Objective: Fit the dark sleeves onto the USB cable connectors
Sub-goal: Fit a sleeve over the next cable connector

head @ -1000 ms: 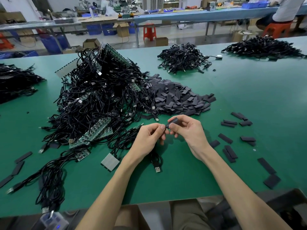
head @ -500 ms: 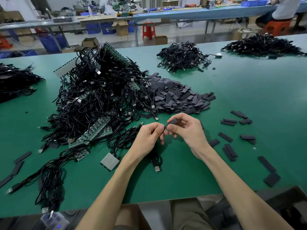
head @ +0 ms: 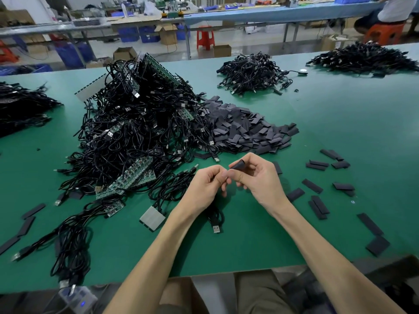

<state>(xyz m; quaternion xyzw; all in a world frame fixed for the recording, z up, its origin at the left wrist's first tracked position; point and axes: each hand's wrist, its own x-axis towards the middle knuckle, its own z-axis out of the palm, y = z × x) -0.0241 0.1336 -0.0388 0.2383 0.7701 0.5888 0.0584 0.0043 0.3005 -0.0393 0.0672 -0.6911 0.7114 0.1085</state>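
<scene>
- Hardly anything has moved since the earlier frames: both hands sit at the same spot near the middle of the table [head: 340,123], and the sleeve [head: 237,165] has only tipped up a little between the fingertips.
- The right hand [head: 260,177] pinches the sleeve between thumb and forefinger, with the other fingers curled loosely beneath.
- The left hand [head: 205,184] is curled, thumb and forefinger pressed together right at the sleeve's lower end. What they pinch is hidden; most likely it is one end of the cable [head: 215,217] that loops beneath that hand.
- That cable's other plug [head: 216,229] lies bare on the table, near the person.
- Further off, a pile of sleeves [head: 244,130] lies beside a big heap of cables [head: 136,132] on its left; loose sleeves [head: 317,206] are scattered to the right.
- The sleeve looks thin, light and soft, a flattened tube that collapses easily. Squeezing its edges should pop the mouth open, so the best hold is at mid-length, leaving the mouth free.
- The cable is limp and will not push; the grip belongs on the stiff plug body just behind its tip.
- Judging by this, the sleeve is not yet on.
</scene>
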